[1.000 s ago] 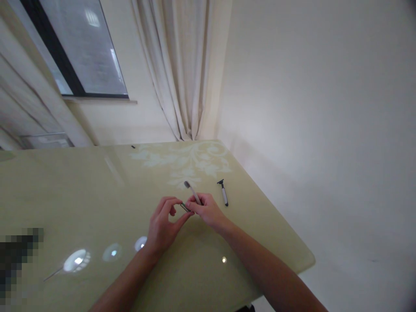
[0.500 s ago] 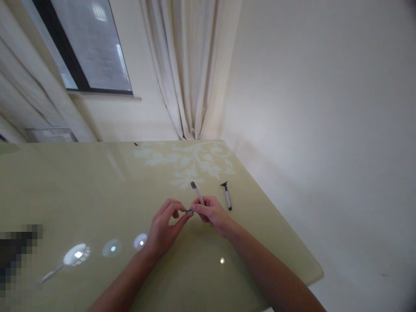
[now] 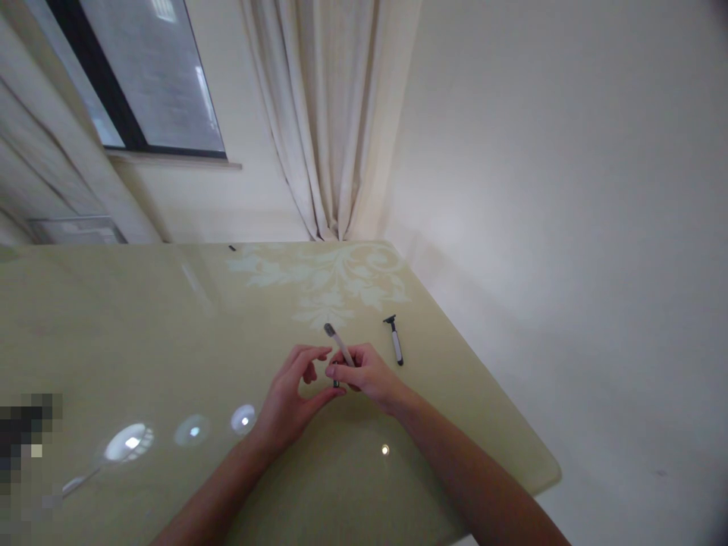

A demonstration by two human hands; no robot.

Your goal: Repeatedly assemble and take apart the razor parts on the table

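My right hand [image 3: 367, 374] is closed round a slim light-grey handle with a dark end [image 3: 341, 345], which slants up and to the left. A small dark piece [image 3: 336, 377] shows at that hand's thumb and fingertips, mostly covered. My left hand [image 3: 296, 383] is just to the left. Its thumb tip is at the lower end of the small piece, while the index finger is stretched out above, apart from the thumb. A razor [image 3: 396, 341] with a grey and black handle lies on the table to the right, its head pointing away from me.
The glossy pale-green table [image 3: 489, 432] has its right edge near the wall. A small dark object [image 3: 232, 248] lies by the far edge. On the left are a white spoon-like object [image 3: 83, 483] and a pixelated dark patch [image 3: 26, 428]. Curtains [image 3: 324, 152] hang behind.
The small piece has turned from lying flat to upright, and my left index finger has come off it. The grey handle leans further left. The view has shifted slightly.
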